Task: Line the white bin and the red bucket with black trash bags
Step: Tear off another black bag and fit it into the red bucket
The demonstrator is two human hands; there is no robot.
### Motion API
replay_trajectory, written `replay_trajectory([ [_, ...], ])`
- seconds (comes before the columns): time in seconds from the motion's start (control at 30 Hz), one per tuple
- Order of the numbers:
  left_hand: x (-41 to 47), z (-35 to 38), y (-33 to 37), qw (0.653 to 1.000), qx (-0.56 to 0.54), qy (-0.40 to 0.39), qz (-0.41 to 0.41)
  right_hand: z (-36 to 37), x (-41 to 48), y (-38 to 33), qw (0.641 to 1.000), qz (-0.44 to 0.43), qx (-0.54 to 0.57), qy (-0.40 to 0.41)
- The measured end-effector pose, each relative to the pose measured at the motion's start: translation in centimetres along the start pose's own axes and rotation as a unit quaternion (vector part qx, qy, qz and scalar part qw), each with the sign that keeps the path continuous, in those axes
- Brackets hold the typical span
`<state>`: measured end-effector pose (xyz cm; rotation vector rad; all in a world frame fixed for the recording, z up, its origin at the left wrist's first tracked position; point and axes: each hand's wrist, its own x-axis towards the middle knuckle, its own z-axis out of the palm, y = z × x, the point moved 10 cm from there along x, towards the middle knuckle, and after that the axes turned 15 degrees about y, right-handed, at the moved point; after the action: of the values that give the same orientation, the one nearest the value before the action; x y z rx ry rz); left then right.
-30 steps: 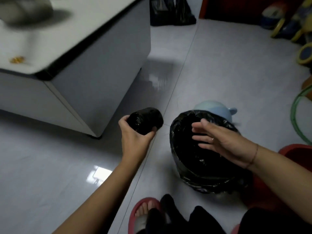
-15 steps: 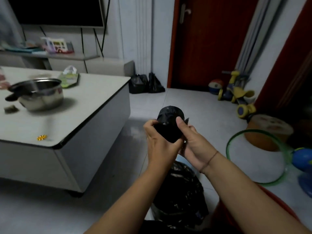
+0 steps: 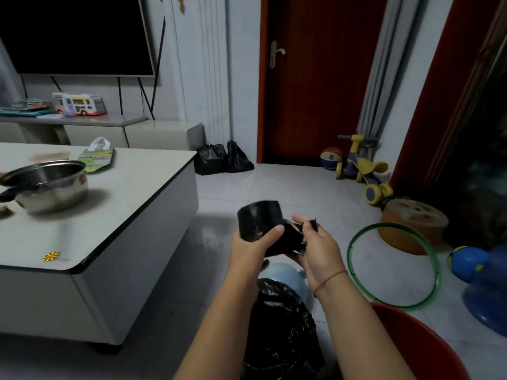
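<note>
head view | risk: thin film could tear crooked or unspool if pulled off-line from roll | left hand (image 3: 253, 249) grip clamped on bag roll (image 3: 260, 224) | right hand (image 3: 315, 250) grip pinching loose bag end (image 3: 295, 237) beside it | lined bin (image 3: 279, 333) below grips, red bucket (image 3: 417, 344) lower right, unlined

Open floor (image 3: 233, 193) ahead toward the door (image 3: 315, 78). Blocked left by the table (image 3: 137, 204), right by hoop (image 3: 395, 264), stool (image 3: 411, 226) and bucket (image 3: 411, 335).
</note>
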<state>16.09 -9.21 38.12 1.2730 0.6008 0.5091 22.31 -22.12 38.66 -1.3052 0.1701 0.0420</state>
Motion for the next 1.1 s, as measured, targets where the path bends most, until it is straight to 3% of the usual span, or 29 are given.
replay_trajectory([
  [0.1, 0.1, -0.7, -2.5, 0.996, -0.020, -0.007, -0.082, -0.9, 0.3, 0.3, 0.997, 0.041, 0.058, -0.017],
  [0.3, -0.4, 0.5, -4.2, 0.991, -0.044, 0.020, -0.122, -0.9, 0.5, -0.3, 0.980, 0.067, 0.178, -0.060],
  [0.43, -0.3, 1.0, -3.7, 0.982, -0.121, -0.010, -0.143, -0.6, -0.7, -1.0, 0.993, -0.026, 0.039, -0.106],
  [0.53, -0.4, 1.5, -2.8, 0.985, -0.121, -0.056, -0.109, 1.3, -2.6, 0.2, 0.976, -0.028, -0.019, -0.214],
  [0.6, -0.7, 2.0, -2.7, 0.982, -0.127, -0.086, -0.113, 1.8, -3.2, 0.6, 0.971, -0.026, -0.023, -0.235],
  [0.73, -1.2, 2.3, -3.0, 0.968, -0.160, -0.129, -0.145, 0.3, -1.3, 1.3, 0.990, 0.028, 0.045, -0.127],
  [0.9, -1.1, 2.0, -4.3, 0.948, -0.195, -0.108, -0.228, -2.3, 0.4, 1.2, 1.000, 0.022, 0.015, 0.011],
  [1.1, -0.8, 1.8, -5.7, 0.963, -0.135, -0.071, -0.222, -1.4, 0.1, 0.4, 0.992, 0.028, 0.122, -0.018],
])
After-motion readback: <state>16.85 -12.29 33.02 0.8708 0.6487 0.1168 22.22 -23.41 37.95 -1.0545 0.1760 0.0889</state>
